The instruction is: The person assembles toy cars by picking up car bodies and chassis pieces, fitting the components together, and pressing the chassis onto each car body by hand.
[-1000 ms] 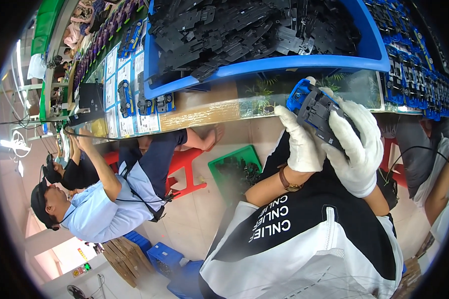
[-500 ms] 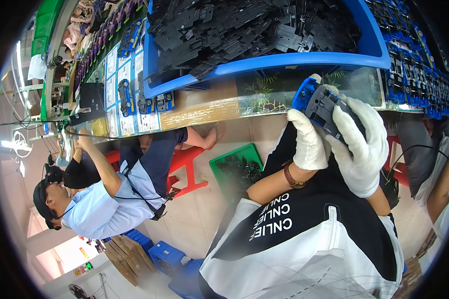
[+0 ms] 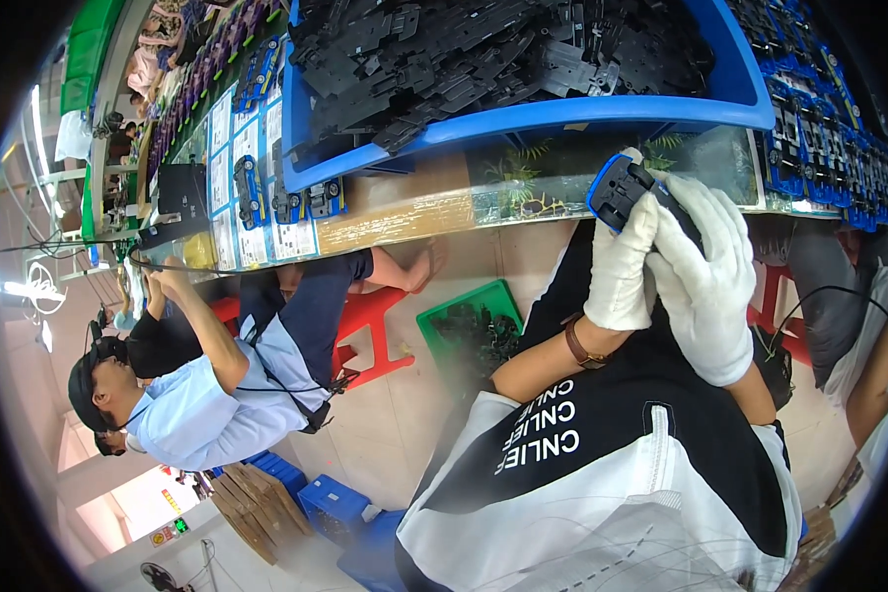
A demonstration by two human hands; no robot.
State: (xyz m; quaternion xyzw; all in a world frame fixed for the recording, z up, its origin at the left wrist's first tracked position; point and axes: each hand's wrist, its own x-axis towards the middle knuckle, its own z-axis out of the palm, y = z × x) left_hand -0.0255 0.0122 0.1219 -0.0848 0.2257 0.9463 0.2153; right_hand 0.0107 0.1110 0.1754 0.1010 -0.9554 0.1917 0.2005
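A blue toy car (image 3: 612, 193) with a black underside is between my two white-gloved hands, in front of the table edge. My left hand (image 3: 624, 264) is closed on it, fingers pressed against the dark underside. My right hand (image 3: 705, 271) wraps the other end from the right, and its fingers hide much of the car. Just beyond, a big blue bin (image 3: 523, 120) is heaped with flat black plastic plates (image 3: 444, 74).
Rows of blue toy cars (image 3: 819, 148) stand at the far right. A few more cars (image 3: 250, 192) lie on printed sheets at left. A green tray (image 3: 469, 326) of black parts sits below the table, near a red stool (image 3: 370, 340). A co-worker (image 3: 207, 395) sits at left.
The car has turned in my hands. My left fingers have moved from beside its blue end onto its dark underside, and my right fingers have closed in around it.
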